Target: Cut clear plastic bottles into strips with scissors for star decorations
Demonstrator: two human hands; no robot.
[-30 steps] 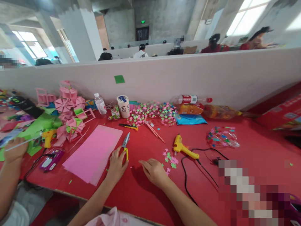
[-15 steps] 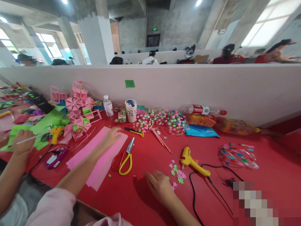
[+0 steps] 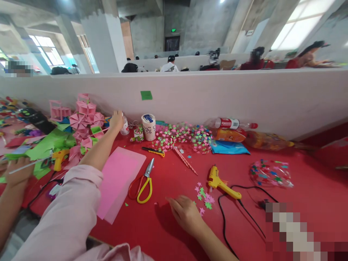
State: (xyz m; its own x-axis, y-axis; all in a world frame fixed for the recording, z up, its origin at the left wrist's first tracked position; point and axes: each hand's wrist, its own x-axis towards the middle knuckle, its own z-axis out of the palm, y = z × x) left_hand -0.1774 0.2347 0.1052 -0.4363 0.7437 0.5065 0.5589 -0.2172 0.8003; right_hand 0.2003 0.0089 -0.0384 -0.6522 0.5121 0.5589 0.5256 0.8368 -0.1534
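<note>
My left hand reaches far across the red table, and its fingers wrap over the top of a small clear water bottle by the white partition. My pink sleeve stretches over a pink paper sheet. On the table lies my right hand, palm down and holding nothing, just left of a few loose foam stars. Scissors with red and yellow handles lie between the pink sheet and my right hand.
A yellow glue gun with a black cord lies to the right. A paper cup, a heap of stars, pink paper pinwheels and snack bags line the partition. Another person's hand holds a thin stick at the left.
My left hand let go of the scissors, passed over the pink sheet and went forward to the water bottle. My right hand has stayed on the table.
</note>
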